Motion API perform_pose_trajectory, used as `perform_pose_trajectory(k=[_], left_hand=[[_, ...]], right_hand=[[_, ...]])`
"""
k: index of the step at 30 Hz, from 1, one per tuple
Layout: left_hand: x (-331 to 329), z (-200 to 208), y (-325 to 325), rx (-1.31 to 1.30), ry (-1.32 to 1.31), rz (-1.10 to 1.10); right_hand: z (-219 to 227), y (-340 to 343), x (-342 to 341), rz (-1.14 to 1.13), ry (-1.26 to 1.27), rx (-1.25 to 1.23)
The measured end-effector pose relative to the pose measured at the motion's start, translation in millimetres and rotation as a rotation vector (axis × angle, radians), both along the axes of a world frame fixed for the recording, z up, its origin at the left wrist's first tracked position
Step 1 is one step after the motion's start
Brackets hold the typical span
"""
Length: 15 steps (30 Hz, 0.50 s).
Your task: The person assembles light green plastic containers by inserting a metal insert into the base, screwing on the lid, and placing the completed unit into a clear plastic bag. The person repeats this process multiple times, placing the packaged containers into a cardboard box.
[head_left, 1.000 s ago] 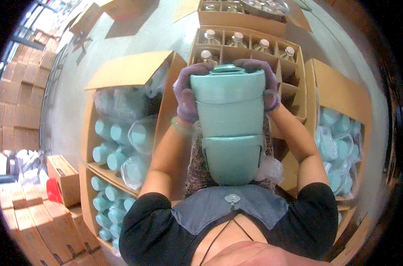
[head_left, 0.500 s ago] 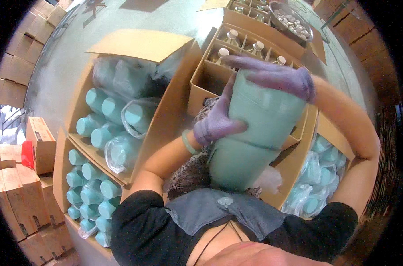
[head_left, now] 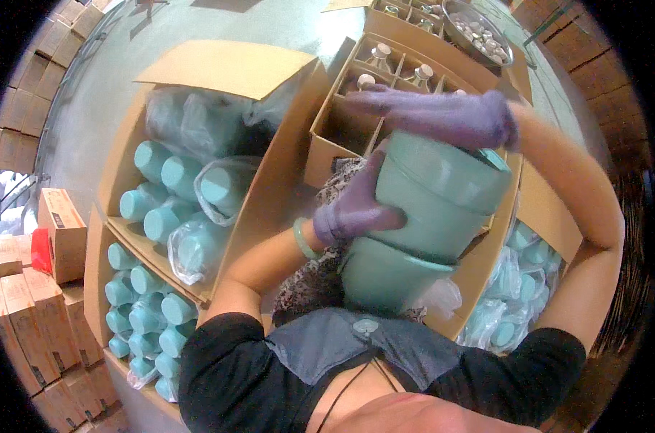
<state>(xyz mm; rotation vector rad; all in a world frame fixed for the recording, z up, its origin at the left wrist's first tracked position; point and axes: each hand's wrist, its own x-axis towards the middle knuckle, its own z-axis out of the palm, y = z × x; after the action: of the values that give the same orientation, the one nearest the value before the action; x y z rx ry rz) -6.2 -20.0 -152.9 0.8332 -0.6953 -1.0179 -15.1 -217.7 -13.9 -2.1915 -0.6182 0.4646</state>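
Observation:
In front of my chest stand two pale green tapered pots, an upper pot (head_left: 436,191) and a lower pot (head_left: 392,278), one above the other and tilted. My left hand (head_left: 356,206), in a purple glove, grips the upper pot's left side with its thumb across the front. My right hand (head_left: 443,119), also gloved, is stretched flat over the pot's top end, its fingers pointing left and slightly blurred. Whether its palm touches the pot cannot be made out. Behind the hands is a divided carton (head_left: 327,148) with capped clear bottles (head_left: 421,76).
Open cartons on the left hold turquoise cup-shaped pieces (head_left: 179,177), some bagged; another carton at right holds more (head_left: 526,285). A metal bowl (head_left: 479,36) of small pale pieces sits at the far right. Stacked brown boxes (head_left: 32,317) line the left side.
My right hand has shifted slightly up, its fingers flatter over the top. The upper pot has tilted right, and a gap now shows between it and the lower pot.

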Motion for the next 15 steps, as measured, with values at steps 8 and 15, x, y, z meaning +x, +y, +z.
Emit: perform_pose_trajectory(k=[8, 15], left_hand=[[4, -11, 1, 0.053, -0.37, 0.002], [4, 7, 2, 0.121, -0.258, 0.079]], right_hand=[[9, 9, 12, 0.443, -0.083, -0.339], [-9, -9, 12, 0.386, -0.34, -0.061]])
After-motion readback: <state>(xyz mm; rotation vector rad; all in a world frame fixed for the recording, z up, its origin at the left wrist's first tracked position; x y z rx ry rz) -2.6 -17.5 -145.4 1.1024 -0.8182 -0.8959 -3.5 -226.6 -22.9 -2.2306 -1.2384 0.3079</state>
